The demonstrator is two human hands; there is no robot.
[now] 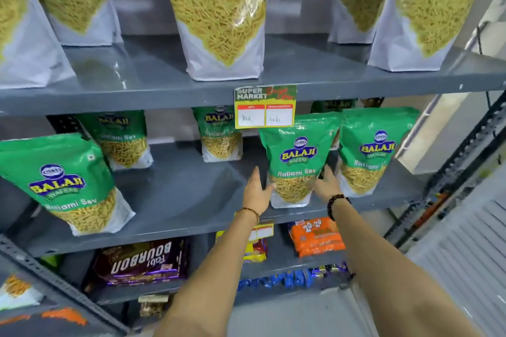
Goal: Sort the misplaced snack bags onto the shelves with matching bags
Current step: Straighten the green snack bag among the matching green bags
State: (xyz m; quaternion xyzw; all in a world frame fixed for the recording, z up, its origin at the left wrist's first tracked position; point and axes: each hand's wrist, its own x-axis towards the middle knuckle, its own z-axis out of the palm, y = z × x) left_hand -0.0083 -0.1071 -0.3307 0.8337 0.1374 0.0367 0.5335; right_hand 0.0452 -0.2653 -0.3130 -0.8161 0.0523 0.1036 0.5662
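A green Ratlami Sev bag [297,159] stands upright on the middle grey shelf [191,194], near its front edge. My left hand [257,191] is at the bag's left side and my right hand [327,186] at its right side. Both have their fingers stretched out, and the thumbs just reach the bag's lower edges. Neither hand is wrapped around it. More green Ratlami Sev bags [369,150] share this shelf, one of them large at the front left [63,183]. Purple-topped Aloo Sev bags [219,13] stand on the upper shelf [301,74].
A yellow and green price tag [265,107] hangs from the upper shelf's front edge. On the shelf below lie a brown Bourbon biscuit pack [142,262], an orange pack [316,236] and a yellow pack [256,250]. A slotted metal upright [451,172] stands at the right.
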